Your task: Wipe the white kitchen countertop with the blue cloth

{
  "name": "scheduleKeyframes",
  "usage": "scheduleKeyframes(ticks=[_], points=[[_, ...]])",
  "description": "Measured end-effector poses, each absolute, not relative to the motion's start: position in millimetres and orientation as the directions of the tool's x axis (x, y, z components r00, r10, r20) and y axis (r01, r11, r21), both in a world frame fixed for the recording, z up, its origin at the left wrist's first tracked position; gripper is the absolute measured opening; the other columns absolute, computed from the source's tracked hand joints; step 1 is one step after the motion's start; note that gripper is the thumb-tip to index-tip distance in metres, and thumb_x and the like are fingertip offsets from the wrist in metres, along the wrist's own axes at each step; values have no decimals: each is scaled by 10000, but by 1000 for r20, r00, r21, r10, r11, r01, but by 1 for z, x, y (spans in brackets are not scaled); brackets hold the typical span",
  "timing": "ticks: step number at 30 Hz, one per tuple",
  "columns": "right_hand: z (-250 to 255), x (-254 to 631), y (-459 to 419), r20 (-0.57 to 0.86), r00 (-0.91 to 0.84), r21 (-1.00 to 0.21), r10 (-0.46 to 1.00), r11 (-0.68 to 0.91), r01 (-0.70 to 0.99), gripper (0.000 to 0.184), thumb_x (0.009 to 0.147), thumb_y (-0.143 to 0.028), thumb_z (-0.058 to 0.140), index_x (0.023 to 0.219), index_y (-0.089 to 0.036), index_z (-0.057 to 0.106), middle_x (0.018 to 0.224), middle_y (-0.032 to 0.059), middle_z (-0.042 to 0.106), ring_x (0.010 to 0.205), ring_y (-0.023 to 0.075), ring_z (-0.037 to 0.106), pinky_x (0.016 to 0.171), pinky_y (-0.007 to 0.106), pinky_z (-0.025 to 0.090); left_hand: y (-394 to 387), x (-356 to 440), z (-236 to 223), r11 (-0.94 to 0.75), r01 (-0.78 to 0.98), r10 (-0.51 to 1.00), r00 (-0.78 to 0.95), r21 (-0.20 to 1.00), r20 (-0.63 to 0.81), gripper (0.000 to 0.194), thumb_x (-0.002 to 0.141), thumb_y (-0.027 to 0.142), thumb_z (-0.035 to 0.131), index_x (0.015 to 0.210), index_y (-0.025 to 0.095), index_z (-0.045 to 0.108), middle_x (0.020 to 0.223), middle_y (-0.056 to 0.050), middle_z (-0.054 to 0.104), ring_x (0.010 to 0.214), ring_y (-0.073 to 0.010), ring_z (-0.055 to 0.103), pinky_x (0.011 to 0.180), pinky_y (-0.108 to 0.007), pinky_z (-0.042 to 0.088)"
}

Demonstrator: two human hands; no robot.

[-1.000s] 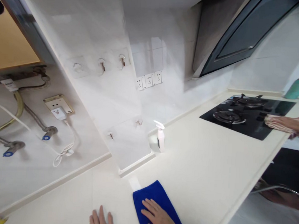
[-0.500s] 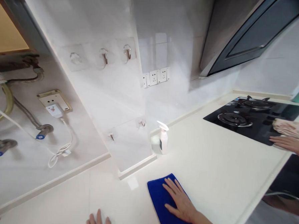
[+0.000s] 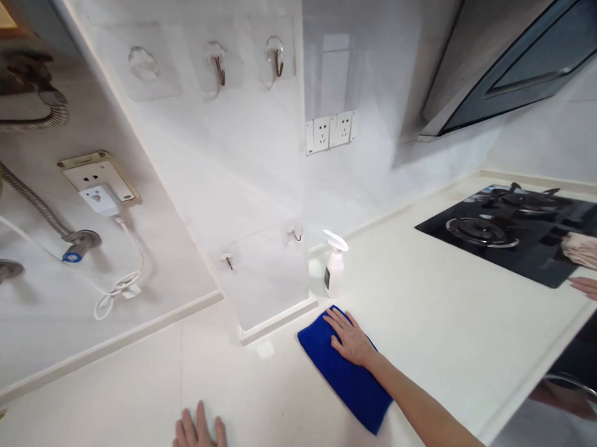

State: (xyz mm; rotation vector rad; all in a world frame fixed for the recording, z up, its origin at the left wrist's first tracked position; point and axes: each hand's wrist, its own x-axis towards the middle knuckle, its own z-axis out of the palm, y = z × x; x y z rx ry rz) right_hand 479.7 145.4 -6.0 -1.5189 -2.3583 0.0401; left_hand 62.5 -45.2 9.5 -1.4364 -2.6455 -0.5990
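A blue cloth [image 3: 357, 390] lies spread on the pale countertop [image 3: 249, 408], near the corner of the jutting wall. My right hand [image 3: 351, 340] rests flat on its upper part, fingers stretched out and pressing the fabric to the surface. At the bottom of the view my left hand [image 3: 200, 438] lies on the bare countertop with its fingers apart, holding nothing; its wrist is out of view. Just beyond the cloth, a white spray bottle [image 3: 333, 269] stands upright against the wall.
A black gas stove [image 3: 507, 254] is set into the counter at right. Beside it are another person's hand [image 3: 595, 290] and a folded pinkish cloth [image 3: 590, 251]. A range hood [image 3: 517, 68] hangs above. At left are a plugged-in charger [image 3: 99, 198] and pipe valves [image 3: 80, 245].
My right hand has pushed the blue cloth away from me, toward the spray bottle. My left hand stays on the counter. The other person's hand has shifted toward the right edge.
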Motion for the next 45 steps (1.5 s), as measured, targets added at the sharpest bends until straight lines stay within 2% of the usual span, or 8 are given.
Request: scheduleKeyframes(ticks=[12, 18, 26, 32, 36, 39, 45], points=[[-8, 437, 162, 210, -250, -213, 945, 294, 932, 646, 852, -226, 326, 1493, -166, 376, 1626, 94, 270, 1517, 264, 210, 1226, 649, 115, -44, 69, 21, 484, 821, 799, -555, 302, 232, 669, 938, 514, 214, 1436, 140, 459, 1576, -230, 389, 1496, -402, 296, 1192, -636, 316], [-10, 416, 147, 202, -190, -235, 961, 236, 943, 639, 861, -236, 346, 1487, -113, 381, 1621, 123, 280, 1518, 261, 206, 1253, 571, 133, -46, 69, 19, 462, 852, 796, -521, 248, 308, 628, 945, 461, 247, 1419, 122, 481, 1552, -243, 417, 1482, -403, 321, 1177, -625, 342], [-8, 336, 115, 182, -184, -260, 966, 228, 938, 657, 865, -260, 386, 1495, -75, 360, 1629, 157, 232, 1529, 314, 167, 1246, 597, 152, -50, 66, 9, 450, 869, 800, -494, 206, 340, 576, 949, 415, 317, 1427, 135, 472, 1545, -244, 427, 1491, -389, 306, 1179, -608, 342], [-1, 277, 104, 144, -139, -289, 980, 176, 941, 694, 872, -279, 425, 1488, 21, 314, 1611, 271, 154, 1521, 411, 111, 1228, 662, 94, -52, 64, 5, 437, 877, 798, -480, 198, 365, 559, 945, 407, 355, 1421, 141, 482, 1546, -227, 434, 1493, -382, 300, 1172, -609, 354], [4, 250, 97, 113, -124, -303, 986, 153, 941, 741, 861, -305, 463, 1490, 44, 284, 1605, 292, 122, 1516, 436, 66, 1224, 679, 69, -52, 64, 7, 424, 890, 804, -455, 168, 383, 553, 948, 391, 366, 1426, 134, 472, 1539, -236, 434, 1490, -388, 304, 1172, -606, 357], [4, 233, 86, 94, -192, -321, 977, 213, 923, 770, 852, -347, 500, 1493, 27, 295, 1608, 274, 147, 1518, 427, 63, 1239, 664, 81, -52, 64, 6, 408, 903, 809, -427, 137, 405, 553, 951, 381, 374, 1430, 119, 465, 1534, -256, 426, 1481, -410, 308, 1165, -612, 362], [4, 205, 57, 155, -547, -391, 823, 559, 731, 755, 881, -350, 486, 1508, 9, 267, 1616, 249, 157, 1524, 385, 82, 1273, 602, 168, -53, 60, 0, 417, 891, 803, -453, 178, 387, 512, 976, 344, 319, 1424, 159, 482, 1542, -226, 440, 1485, -385, 320, 1172, -609, 364]])
